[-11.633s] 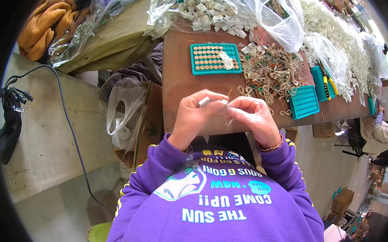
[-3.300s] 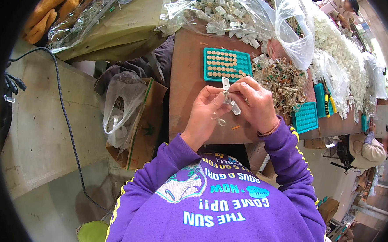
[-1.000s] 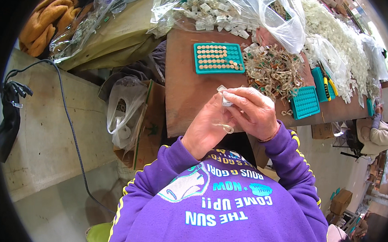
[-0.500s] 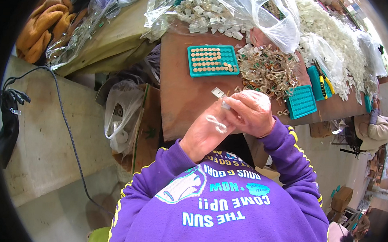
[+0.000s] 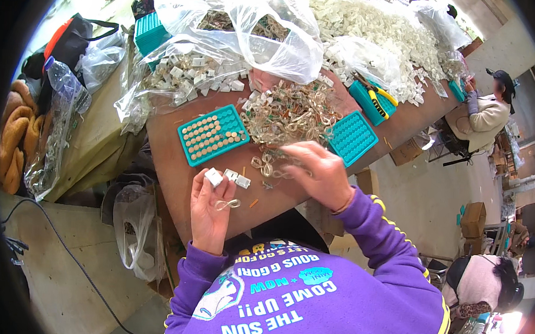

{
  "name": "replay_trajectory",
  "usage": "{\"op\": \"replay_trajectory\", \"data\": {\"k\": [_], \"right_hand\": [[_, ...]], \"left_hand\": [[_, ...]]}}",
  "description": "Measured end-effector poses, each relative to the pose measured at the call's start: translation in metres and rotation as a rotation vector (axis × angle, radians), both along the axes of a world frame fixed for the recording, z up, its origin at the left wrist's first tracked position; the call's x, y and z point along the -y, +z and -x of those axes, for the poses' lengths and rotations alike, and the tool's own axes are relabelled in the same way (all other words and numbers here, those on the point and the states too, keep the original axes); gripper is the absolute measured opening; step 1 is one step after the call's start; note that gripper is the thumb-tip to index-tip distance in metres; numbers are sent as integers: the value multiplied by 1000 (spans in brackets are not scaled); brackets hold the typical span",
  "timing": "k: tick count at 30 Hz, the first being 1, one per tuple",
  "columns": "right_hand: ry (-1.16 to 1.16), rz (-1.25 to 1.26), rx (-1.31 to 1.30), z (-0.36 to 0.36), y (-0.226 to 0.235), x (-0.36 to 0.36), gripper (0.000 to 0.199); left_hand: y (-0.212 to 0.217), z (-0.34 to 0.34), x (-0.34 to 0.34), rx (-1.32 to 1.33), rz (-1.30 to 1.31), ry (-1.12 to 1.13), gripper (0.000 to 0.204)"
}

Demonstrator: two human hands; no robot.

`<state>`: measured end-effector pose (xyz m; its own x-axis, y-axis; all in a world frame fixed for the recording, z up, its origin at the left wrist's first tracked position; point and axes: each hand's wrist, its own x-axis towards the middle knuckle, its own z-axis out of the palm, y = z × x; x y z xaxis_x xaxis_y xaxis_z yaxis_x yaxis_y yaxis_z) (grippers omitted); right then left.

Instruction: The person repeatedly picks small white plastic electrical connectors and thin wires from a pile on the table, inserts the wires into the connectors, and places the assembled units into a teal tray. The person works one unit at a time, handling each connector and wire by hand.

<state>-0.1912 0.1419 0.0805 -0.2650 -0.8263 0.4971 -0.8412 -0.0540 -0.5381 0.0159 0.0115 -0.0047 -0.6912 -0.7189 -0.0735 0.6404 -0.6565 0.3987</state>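
My left hand (image 5: 209,215) is closed on a small white plastic case (image 5: 214,177), pinched at the fingertips. More white case pieces (image 5: 237,178) show just beyond its fingers, and a pale looped wire (image 5: 227,205) hangs beside them. My right hand (image 5: 320,174) is over the table with fingers stretched and apart, somewhat blurred. Near its fingertips lie bundled wire loops (image 5: 264,165) at the front of a heap of tangled clear wires (image 5: 285,116). Left of the heap sits a teal tray (image 5: 226,116) with rows of round tan discs, some pits bare.
A second teal tray (image 5: 355,137) lies right of the heap; yellow-handled pliers (image 5: 377,103) rest on another teal tray (image 5: 365,107). Clear plastic bags (image 5: 274,46) and white cases (image 5: 194,72) fill the far side. A person (image 5: 485,115) sits at the far right.
My hands have parted: the left holds the white case to the left, while the right has moved away toward the wire heap. The view has shifted and turned.
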Motion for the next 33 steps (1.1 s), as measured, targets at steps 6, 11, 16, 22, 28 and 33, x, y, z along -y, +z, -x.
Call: {"op": "replay_trajectory", "data": {"k": [6,11,16,22,28,33], "right_hand": [[-268,-63,-37,106,-1,-21,13],[-407,-259,-187,213,-27,22,18],[-500,-489,-336,255,-59,66,18],[-471,-424,-59,262,-53,60,15],[-392,-304,733,256,-41,44,15],[-358,-264,821,251,-35,39,12]], "left_hand": [[-10,1,-3,31,27,67,19],[-8,4,-1,52,45,30,21],[-6,4,-3,112,93,85,20],[-5,5,1,86,99,6,17],[-4,6,-1,108,56,57,17],[-3,7,1,136,90,49,17]]}}
